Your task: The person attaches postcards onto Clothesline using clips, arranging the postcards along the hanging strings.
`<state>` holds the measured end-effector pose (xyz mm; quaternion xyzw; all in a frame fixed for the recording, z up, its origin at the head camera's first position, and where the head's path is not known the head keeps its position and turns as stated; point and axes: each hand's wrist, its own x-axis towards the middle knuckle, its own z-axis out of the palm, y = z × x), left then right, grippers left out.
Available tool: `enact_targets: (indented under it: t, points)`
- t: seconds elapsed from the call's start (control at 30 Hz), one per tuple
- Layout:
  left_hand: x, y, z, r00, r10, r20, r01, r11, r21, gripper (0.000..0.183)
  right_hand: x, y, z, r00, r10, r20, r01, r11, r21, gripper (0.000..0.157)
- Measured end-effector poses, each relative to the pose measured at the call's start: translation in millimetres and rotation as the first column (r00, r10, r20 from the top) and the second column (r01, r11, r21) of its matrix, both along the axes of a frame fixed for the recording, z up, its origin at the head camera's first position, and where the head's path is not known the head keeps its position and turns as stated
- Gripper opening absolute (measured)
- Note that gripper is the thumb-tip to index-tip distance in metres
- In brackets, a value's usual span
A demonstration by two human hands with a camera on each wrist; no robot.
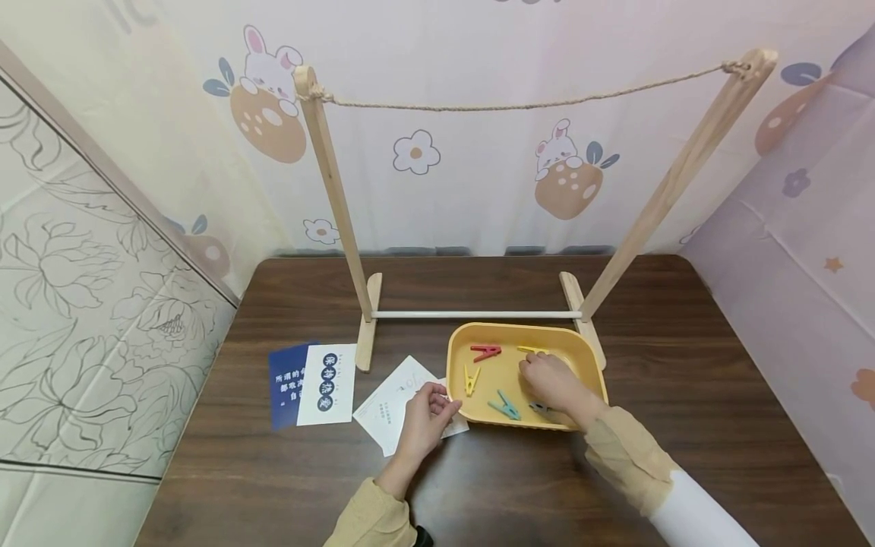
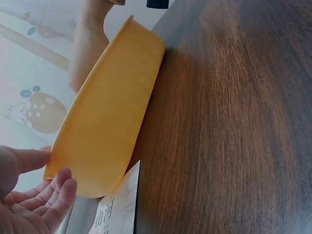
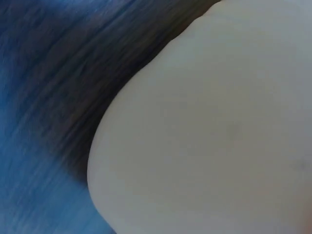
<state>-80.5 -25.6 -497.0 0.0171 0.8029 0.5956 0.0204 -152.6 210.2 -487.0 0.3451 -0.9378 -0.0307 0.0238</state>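
A yellow plastic tray (image 1: 577,342) stands on the table with several clothespins in it. My left hand (image 1: 425,418) pinches its left rim near the front corner, thumb at the top edge and fingers outside, as the left wrist view shows too. Inside the tray is my right hand (image 1: 555,382), fingers bent down beside a yellow clothespin (image 1: 530,349); I cannot tell whether they hold anything. Around it lie a red clothespin (image 1: 486,352), another yellow clothespin (image 1: 471,380), a teal clothespin (image 1: 504,406) and a grey clothespin (image 1: 538,407), partly hidden. A pale sleeve fills most of the right wrist view.
Behind the tray rises a wooden frame (image 1: 335,190) with a twine line (image 1: 478,108) strung between its posts and a white rod (image 1: 472,314) low down. Left of the tray lie white cards (image 1: 390,410), a card with blue circles (image 1: 328,387) and a dark blue card (image 1: 283,387).
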Motion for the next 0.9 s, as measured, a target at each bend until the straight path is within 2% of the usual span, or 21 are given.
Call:
enact_targets:
  t: [0.23, 0.43, 0.6, 0.7, 0.9]
  points:
    - [0.4, -2, -0.1, 1.000, 0.009, -0.004, -0.009, 0.999, -0.040, 0.024, 5.3, 2, 4.9, 1.000, -0.009, -0.012, 0.007, 0.989, -0.149, 0.018]
    - [2.6, -7, -3.7, 0.998, 0.031, -0.063, -0.034, 0.997, -0.062, 0.020, 17.5, 2, 9.7, 0.991, -0.116, 0.072, 0.130, 0.957, -0.260, 0.030]
    - [3.7, -16, -8.6, 0.993, 0.061, -0.104, -0.072, 0.992, -0.099, 0.014, 28.5, 0, 13.3, 0.966, -0.219, 0.139, 0.254, 0.903, -0.347, 0.033]
    - [4.6, -22, -12.1, 0.989, 0.074, -0.131, -0.092, 0.986, -0.135, 0.011, 34.1, -1, 13.6, 0.952, -0.260, 0.159, 0.304, 0.857, -0.416, 0.035]
    - [5.1, -32, -16.5, 0.975, 0.103, -0.196, -0.148, 0.963, -0.227, 0.012, 44.3, -2, 9.8, 0.927, -0.330, 0.177, 0.370, 0.733, -0.571, 0.034]
